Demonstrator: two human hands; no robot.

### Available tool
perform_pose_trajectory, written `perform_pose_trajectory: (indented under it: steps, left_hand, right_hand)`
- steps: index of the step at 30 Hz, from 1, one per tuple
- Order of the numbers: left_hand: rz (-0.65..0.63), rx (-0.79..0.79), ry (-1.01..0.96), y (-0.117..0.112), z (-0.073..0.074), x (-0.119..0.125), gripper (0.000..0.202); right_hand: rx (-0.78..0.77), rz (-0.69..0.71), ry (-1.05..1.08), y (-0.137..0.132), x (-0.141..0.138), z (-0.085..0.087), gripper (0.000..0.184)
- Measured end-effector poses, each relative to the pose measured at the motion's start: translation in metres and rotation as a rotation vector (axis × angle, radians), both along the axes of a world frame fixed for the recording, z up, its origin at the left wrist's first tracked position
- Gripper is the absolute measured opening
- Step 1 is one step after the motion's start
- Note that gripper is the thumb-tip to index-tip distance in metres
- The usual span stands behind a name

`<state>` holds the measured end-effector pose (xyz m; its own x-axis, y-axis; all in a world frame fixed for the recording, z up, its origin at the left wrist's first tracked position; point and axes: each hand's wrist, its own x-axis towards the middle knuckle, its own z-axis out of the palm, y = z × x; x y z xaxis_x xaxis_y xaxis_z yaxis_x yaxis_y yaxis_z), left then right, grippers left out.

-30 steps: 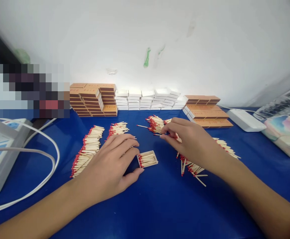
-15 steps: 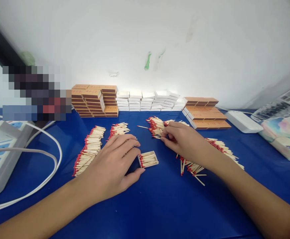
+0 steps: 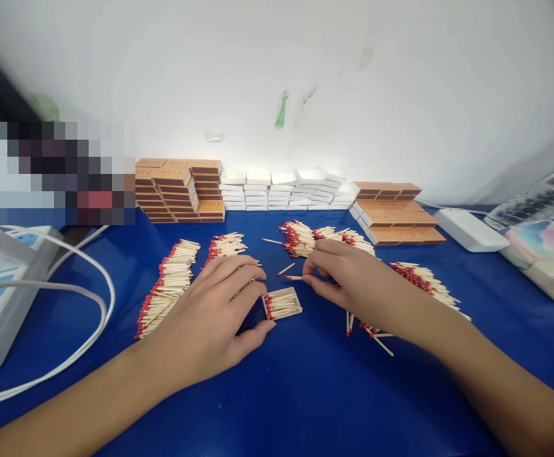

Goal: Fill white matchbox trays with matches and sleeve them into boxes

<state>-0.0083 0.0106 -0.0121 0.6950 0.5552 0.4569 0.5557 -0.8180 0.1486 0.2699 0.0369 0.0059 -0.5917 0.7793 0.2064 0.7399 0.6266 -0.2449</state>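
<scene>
A small white matchbox tray [image 3: 300,301] filled with red-tipped matches [image 3: 280,304] lies on the blue table. My left hand [image 3: 224,304] holds it by the left end, thumb and index finger at opposite corners. Just beyond the tray, my right hand [image 3: 338,273] pinches a match [image 3: 294,278] whose red head points left. One loose match [image 3: 286,269] lies right behind that one. A heap of matches [image 3: 298,238] is behind my right fingers, and more matches [image 3: 372,335] are partly hidden beneath that hand.
Along the wall stand stacked brown matchboxes [image 3: 174,190], white trays [image 3: 281,190] and more brown boxes [image 3: 395,216]. Rows of matches [image 3: 172,279] lie at left, others [image 3: 429,285] at right. A power strip [image 3: 5,298] with white cables, a white adapter [image 3: 469,230] and a tissue pack [image 3: 543,260] flank them.
My right hand has drawn slightly down and toward the tray from the heap, bringing a match out. A loose match now lies between heap and tray. My left hand stays put.
</scene>
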Motion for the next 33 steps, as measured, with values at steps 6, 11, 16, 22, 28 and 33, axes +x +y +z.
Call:
perform_pose_trajectory:
  steps: [6, 11, 16, 22, 28, 33]
  left_hand:
    - [0.001, -0.018, 0.005, 0.0, 0.0, -0.001, 0.022]
    - [-0.004, -0.022, 0.001, 0.0, 0.001, 0.0, 0.021]
    - [-0.001, -0.015, 0.002, 0.0, 0.0, 0.001, 0.022]
    - [-0.002, -0.014, 0.004, 0.0, 0.0, 0.0, 0.022]
    - [-0.001, -0.019, 0.005, -0.001, 0.001, -0.001, 0.022]
    - [0.0, -0.012, 0.003, 0.0, 0.0, -0.001, 0.021]
  right_hand:
    - [-0.046, 0.013, 0.046, -0.005, 0.001, 0.008, 0.014]
    - [-0.047, 0.08, 0.024, -0.023, -0.014, 0.007, 0.012]
    - [-0.023, 0.083, 0.031, -0.025, -0.02, 0.005, 0.008]
    - [-0.099, 0.074, 0.026, -0.022, -0.014, 0.006, 0.01]
    - [-0.129, 0.082, 0.029, -0.021, -0.018, 0.007, 0.012]
    - [0.005, -0.007, 0.052, -0.006, -0.01, -0.006, 0.015]
